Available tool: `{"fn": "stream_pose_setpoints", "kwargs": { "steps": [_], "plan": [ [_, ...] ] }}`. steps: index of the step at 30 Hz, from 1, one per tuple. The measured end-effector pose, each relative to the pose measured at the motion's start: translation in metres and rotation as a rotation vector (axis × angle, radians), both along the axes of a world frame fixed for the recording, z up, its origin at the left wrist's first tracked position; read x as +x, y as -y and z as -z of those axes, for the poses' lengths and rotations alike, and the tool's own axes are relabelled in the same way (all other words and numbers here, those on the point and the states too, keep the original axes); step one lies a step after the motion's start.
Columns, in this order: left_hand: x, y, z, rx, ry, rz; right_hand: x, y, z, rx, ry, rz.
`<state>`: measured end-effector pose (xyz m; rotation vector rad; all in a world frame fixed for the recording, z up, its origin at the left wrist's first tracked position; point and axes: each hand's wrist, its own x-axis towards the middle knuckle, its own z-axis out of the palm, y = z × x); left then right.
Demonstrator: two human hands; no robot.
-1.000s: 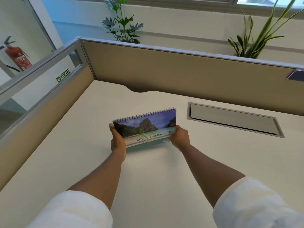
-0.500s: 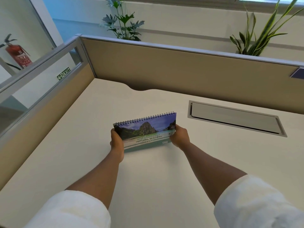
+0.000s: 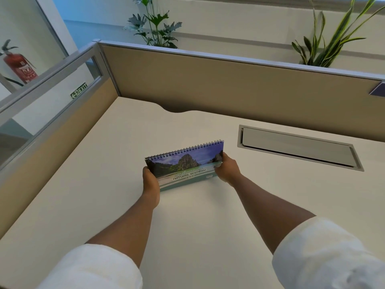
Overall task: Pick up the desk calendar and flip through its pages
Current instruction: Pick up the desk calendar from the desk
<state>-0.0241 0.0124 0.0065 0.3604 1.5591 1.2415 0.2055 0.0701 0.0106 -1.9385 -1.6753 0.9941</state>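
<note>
A spiral-bound desk calendar [image 3: 184, 163] with a mountain and sea cover reading "Natural Scenery" stands on the cream desk [image 3: 104, 195], its wire binding along the top. My left hand [image 3: 150, 180] grips its left edge. My right hand [image 3: 227, 168] grips its right edge, thumb on the cover. Whether the calendar's base touches the desk or is lifted just off it, I cannot tell. The cover page is the one showing.
A grey cable hatch [image 3: 298, 148] is set into the desk to the right of the calendar. Tan partition panels [image 3: 229, 90] close the back and left sides. Potted plants [image 3: 154, 24] rise behind the partition, and a red fire extinguisher [image 3: 17, 65] stands beyond the glass at left.
Both hands keep hold of the calendar's edges. Its top has tipped slightly back and it sits marginally further from me; the cover is still the page in view.
</note>
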Motion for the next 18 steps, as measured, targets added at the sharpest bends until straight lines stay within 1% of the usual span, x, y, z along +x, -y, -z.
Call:
{"fn": "stream_pose_setpoints", "kwargs": {
  "steps": [7,18],
  "plan": [
    [0.0,-0.0046,-0.001,-0.033,-0.026,0.011,-0.0009,0.0003,-0.0007,-0.046,-0.021,0.026],
    [0.0075,0.0026,0.0026,-0.174,-0.091,-0.154,-0.0038,0.0049,-0.0016,-0.058,-0.001,0.063]
  ]
}}
